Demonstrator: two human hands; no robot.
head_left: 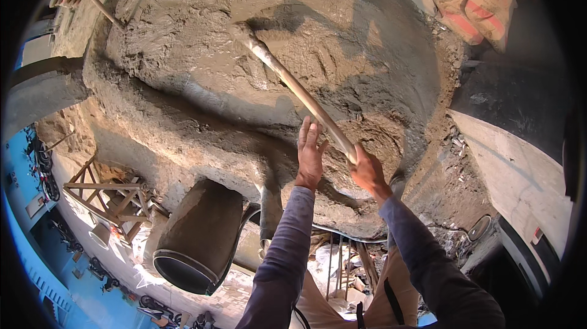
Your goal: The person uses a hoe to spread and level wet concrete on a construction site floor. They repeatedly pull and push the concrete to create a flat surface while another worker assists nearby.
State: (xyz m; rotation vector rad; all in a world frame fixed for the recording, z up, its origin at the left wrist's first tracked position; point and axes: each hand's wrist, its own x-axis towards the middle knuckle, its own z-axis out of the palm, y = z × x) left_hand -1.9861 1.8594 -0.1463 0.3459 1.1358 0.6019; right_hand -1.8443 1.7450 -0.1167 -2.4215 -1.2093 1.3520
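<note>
A long wooden-handled hoe (296, 87) slants across a bed of wet grey mortar (183, 29), its head sunk in the mix and coated with it. My right hand (369, 173) is wrapped round the near end of the handle. Just left of the handle is my left hand (310, 158), fingers stretched out and apart. Its fingertips come close to the wood; whether they touch it I cannot tell. Hoe marks and ridges cross the mortar beside the handle.
A mortar-smeared black bucket (199, 234) lies tilted below the raised edge at left. Crumpled paper sacks (474, 2) rest at the far right. Another wooden handle (105, 9) leans at the far left. A wooden frame (113, 197) and motorbikes (46, 176) stand far below.
</note>
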